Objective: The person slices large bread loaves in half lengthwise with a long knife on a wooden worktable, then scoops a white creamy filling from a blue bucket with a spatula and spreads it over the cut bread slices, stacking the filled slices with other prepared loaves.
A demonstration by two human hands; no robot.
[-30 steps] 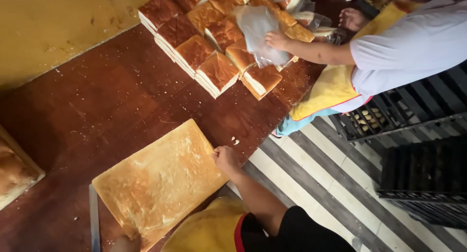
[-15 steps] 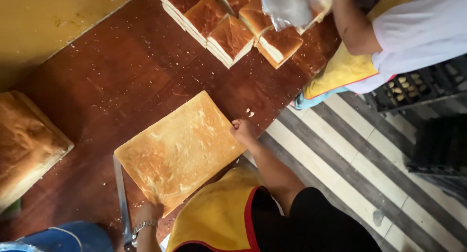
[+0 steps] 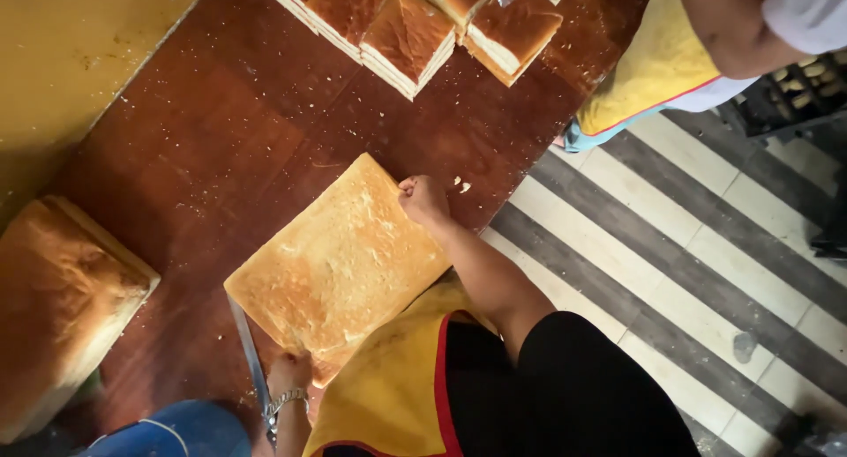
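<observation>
A large flat slab of golden bread (image 3: 340, 263) lies on the dark red-brown table (image 3: 221, 139) in front of me. My right hand (image 3: 422, 199) is curled on the slab's far right corner, gripping its edge. At the slab's near corner is my left hand (image 3: 288, 370), with a bracelet on the wrist and the fingers curled. A long knife (image 3: 249, 351) runs along the slab's left edge right beside that hand. Whether the hand grips the knife is hidden.
Several square loaves with brown crusts (image 3: 406, 33) are stacked at the table's far end. A big uncut loaf (image 3: 62, 307) sits at the left. A co-worker in a yellow apron (image 3: 653, 64) stands at the top right on the striped tile floor (image 3: 706, 245). Crumbs dot the table.
The view has dropped toward me, so the far loaves and the co-worker slid up. My left hand and the knife came fully into view. My right hand stays on the slab's corner.
</observation>
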